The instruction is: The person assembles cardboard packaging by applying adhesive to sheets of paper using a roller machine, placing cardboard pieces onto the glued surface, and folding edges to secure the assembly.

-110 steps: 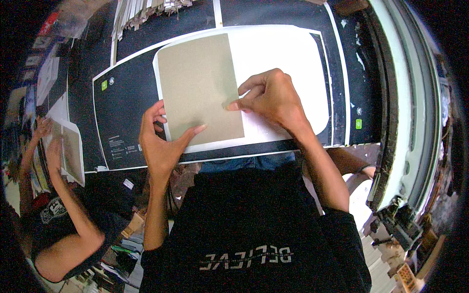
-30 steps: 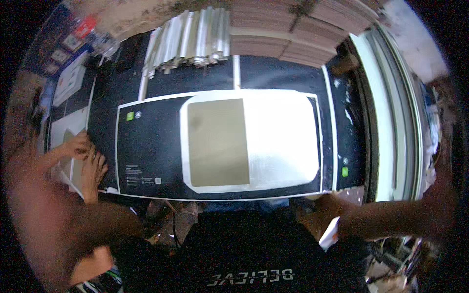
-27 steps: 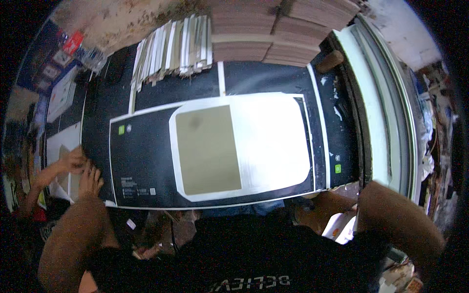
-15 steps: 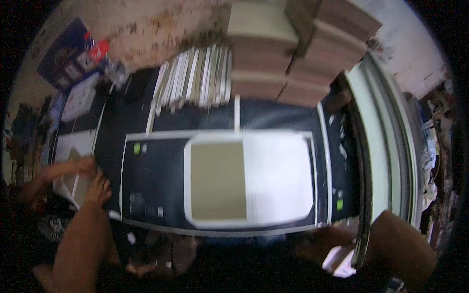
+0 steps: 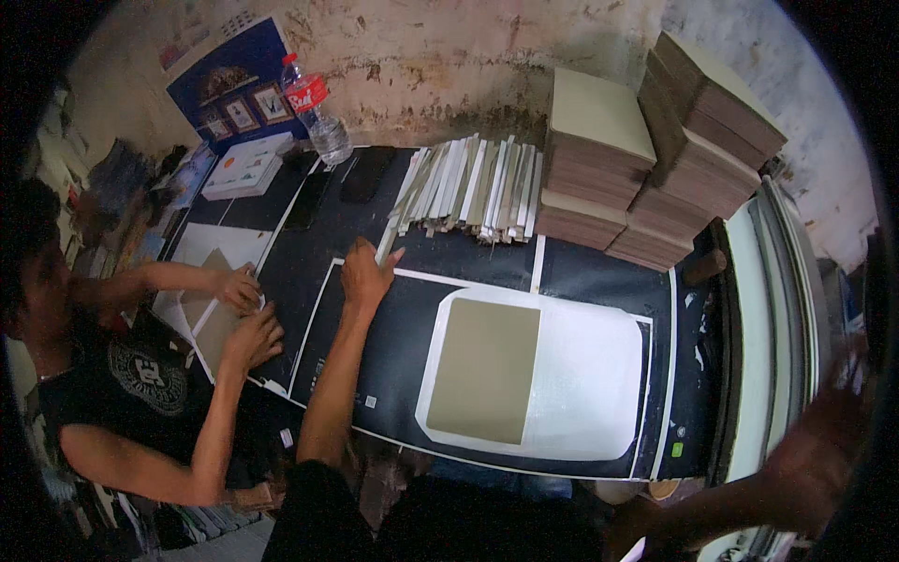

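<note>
My left hand (image 5: 366, 275) reaches over the dark work table (image 5: 323, 375) to the near end of the strip pile, closed around a thin pale strip (image 5: 385, 242) that sticks up past the thumb. In front of me lies a white sheet (image 5: 588, 379) with cut corners, and a grey-brown board (image 5: 484, 371) covers its left half. Off to the far right, my right hand (image 5: 850, 384) is dark and smeared by motion beside the upright pale panels; its fingers cannot be made out.
Behind the sheet lies a pile of narrow strips (image 5: 473, 190), with stacked boards (image 5: 599, 126) to its right. A co-worker's hands (image 5: 251, 314) work on a board at the left. A plastic bottle (image 5: 323, 122) and stacked white cards (image 5: 245, 167) stand beyond. Upright panels (image 5: 763, 328) line the right.
The view has swung left, so table things appear farther right. My left hand has come up to the strips and grips one. My right arm has moved toward the right rim.
</note>
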Motion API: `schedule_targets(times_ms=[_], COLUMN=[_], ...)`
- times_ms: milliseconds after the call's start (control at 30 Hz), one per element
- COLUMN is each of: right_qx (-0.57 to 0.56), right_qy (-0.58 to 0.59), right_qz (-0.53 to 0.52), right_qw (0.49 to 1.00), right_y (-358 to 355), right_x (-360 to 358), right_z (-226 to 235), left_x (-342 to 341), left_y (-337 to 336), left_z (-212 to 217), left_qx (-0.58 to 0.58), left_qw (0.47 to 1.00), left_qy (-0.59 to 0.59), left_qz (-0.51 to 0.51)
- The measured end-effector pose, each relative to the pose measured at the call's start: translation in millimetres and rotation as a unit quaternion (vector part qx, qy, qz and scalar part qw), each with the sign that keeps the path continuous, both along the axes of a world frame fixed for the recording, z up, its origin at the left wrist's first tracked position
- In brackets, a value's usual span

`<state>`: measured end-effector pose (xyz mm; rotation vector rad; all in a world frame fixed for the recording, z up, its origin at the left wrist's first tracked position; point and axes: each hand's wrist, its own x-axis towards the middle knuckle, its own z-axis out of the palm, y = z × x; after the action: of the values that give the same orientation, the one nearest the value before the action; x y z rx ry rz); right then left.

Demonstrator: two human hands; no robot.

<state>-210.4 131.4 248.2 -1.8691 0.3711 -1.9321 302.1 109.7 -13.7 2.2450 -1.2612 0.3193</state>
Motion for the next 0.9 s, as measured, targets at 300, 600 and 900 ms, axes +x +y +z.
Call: schedule_targets(times_ms=[300, 600, 900], right_qx=[0.399, 0.462, 0.608], right_qy=[0.32, 0.32, 0.249], right_qz=[0.084, 0.237, 0.084], right_qw=[0.855, 0.792, 0.749], right_y=[15.2, 52.4, 63.3], right_x=[96.0, 129.7, 97.4], right_z=[-95.3, -182.8, -190.0], left_x=[-52.1, -156.5, -250.7], left_y=[96.3, 169.4, 148.3], left_z=[56.9, 97.5, 52.3], left_qx=[0.199, 0.051, 0.041], left_qw=[0.962, 0.829, 0.87], left_qy=[0.151, 0.551, 0.246], left_qz=[-0.106, -0.081, -0.425])
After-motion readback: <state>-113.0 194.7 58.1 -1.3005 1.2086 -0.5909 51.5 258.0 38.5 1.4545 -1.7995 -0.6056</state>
